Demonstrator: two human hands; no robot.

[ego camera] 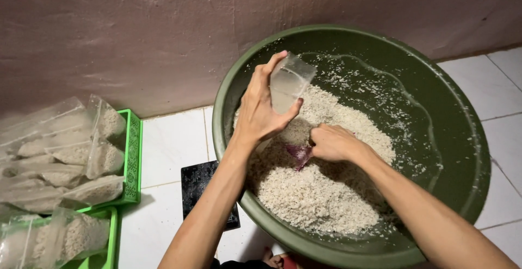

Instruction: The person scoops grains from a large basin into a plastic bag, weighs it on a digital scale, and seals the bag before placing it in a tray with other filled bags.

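1. A big green bowl (462,138) sits on the white tile floor (168,144), close to a brownish wall (136,35).
2. The bowl holds a heap of small pale grains (321,193). Some loose grains stick to the inside wall of the bowl.
3. The left hand (261,108) is up above the grains, on the left side of the bowl. Its fingers and thumb are closed around a small clear plastic bag (291,81). The bag stands almost upright, tipped a little, and looks see-through and mostly empty.
4. The right hand (333,143) is lower down, right on top of the grain heap in the middle of the bowl. It is curled tight around a small dark red scoop (299,154). Only a part of the scoop peeks out to the left of the hand, and it touches the grains.
5. The two hands are near each other, the left one higher than the right one.
6. On the floor, just left of the bowl, lies a flat black square thing (198,190). The left arm crosses over it.
7. Far on the left are green plastic baskets (132,160). Clear bags filled with the same pale grains (81,171) are piled in them.
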